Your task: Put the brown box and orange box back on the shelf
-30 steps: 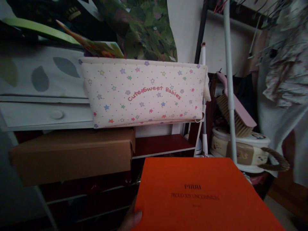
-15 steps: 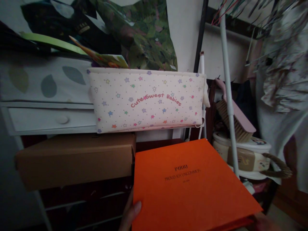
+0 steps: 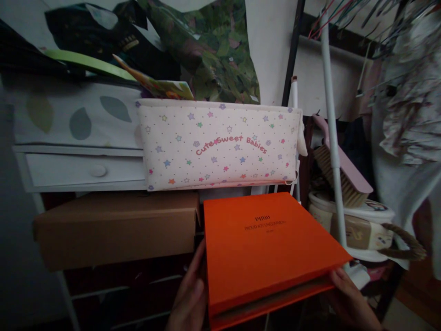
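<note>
A flat orange box (image 3: 272,257) with dark lettering on its lid is held between my two hands, its near edge toward me. My left hand (image 3: 191,294) grips its left side, with the fingers reaching along and partly under it. At the near right corner, my right hand (image 3: 351,294) clasps the edge; some of its fingers are hidden below the box. A dark gap runs along the box's near side. Just left of the orange box is a brown cardboard box (image 3: 117,234), and above it hangs over a white fabric bin (image 3: 220,165) printed with stars.
A white drawer unit (image 3: 82,170) stands at the left. To the right are a white pole (image 3: 332,115), a pink-handled brush (image 3: 347,161) and a lidded container with a rope handle (image 3: 358,230). Hanging clothes (image 3: 409,92) fill the far right.
The orange box has moved away from me, toward the space beneath the fabric bin, and tilted flatter. My right hand has come into clear view at its corner. The view shifted slightly left.
</note>
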`<action>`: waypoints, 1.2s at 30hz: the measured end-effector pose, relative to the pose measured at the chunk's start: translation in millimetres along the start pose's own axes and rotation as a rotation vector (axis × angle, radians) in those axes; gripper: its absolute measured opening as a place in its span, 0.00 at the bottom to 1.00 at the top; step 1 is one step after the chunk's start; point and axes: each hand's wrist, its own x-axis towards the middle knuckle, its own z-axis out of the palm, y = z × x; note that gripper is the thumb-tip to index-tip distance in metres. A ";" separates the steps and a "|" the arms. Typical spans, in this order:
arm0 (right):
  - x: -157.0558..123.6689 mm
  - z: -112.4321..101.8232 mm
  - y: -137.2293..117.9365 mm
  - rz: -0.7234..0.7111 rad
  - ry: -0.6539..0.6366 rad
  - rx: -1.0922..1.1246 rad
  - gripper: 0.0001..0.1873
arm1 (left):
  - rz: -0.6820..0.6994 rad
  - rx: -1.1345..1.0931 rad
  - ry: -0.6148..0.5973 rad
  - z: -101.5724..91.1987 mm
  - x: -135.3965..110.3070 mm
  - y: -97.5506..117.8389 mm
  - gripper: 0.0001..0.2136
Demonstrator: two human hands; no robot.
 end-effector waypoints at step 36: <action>4.9 121.8 22.1 -0.368 0.170 -0.104 0.56 | 0.467 1.158 -0.050 -21.3 -5.7 -17.6 0.31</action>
